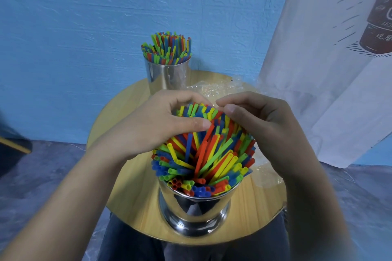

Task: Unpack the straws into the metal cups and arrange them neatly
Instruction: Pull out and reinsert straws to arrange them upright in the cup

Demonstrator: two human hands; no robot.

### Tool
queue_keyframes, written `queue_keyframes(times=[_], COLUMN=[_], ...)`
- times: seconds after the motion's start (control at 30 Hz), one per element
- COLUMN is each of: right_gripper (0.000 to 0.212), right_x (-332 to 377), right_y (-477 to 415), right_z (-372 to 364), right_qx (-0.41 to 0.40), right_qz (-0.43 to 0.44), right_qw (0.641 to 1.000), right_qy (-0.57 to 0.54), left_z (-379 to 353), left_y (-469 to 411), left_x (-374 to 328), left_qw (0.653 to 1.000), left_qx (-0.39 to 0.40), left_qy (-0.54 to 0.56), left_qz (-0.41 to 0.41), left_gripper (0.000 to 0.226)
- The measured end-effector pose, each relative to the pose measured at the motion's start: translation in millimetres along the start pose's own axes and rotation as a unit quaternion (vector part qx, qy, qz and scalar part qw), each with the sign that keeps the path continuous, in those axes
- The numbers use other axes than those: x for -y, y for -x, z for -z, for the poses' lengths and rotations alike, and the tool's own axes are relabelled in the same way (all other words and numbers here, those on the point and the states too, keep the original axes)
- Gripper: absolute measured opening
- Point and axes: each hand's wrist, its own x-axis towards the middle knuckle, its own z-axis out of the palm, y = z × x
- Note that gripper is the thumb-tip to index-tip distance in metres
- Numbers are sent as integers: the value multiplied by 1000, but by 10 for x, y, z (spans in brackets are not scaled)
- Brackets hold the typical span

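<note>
The round wooden table (131,193) carries two metal cups. The near cup (195,212) is set at the table's near edge and the far cup (167,76) at its far edge. Crumpled clear wrapping (216,89) is left along the right edge.

The far cup's bundle (167,48) is seen standing fairly upright. The straws (203,154) in the near cup are fanned and crossed, leaning outward past the rim.

The far part of this bundle is clasped by the left hand (157,121), with the fingers curled round it and the thumb laid over the tips. The right hand (261,121) is curled against the other side and seems to pinch a few tips, though the contact is partly hidden.

The step is judged to be tidying. The splayed straws should be gathered inward from both sides, stood upright, and tapped level without tipping the cup.
</note>
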Motion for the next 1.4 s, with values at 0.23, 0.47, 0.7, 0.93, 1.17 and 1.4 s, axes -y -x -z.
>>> queue_keyframes(times=[0.23, 0.47, 0.7, 0.93, 1.17, 1.4], right_gripper=[26, 39, 27, 20, 23, 10], right_x=[-36, -8, -15, -51, 18, 43], right_y=[70, 175, 93, 42, 44, 11], right_z=[119, 154, 77, 43, 24, -9], right_qx=[-25, 128, 106, 86, 52, 15], right_qz=[-1, -63, -57, -44, -14, -6], right_qw=[1000, 987, 991, 993, 998, 1000], right_qy=[19, 78, 66, 65, 26, 25], left_z=[-22, -4, 70, -2, -40, -62], left_y=[26, 30, 56, 10, 5, 14], left_x=[34, 42, -32, -40, -18, -23], left_qw=[995, 985, 992, 996, 997, 995], left_qx=[-59, -111, 8, 20, -26, -43], left_qy=[-78, -135, -122, -81, -53, -46], left_qz=[-12, 3, 24, 22, -48, -79], left_gripper=[15, 28, 20, 19, 14, 13])
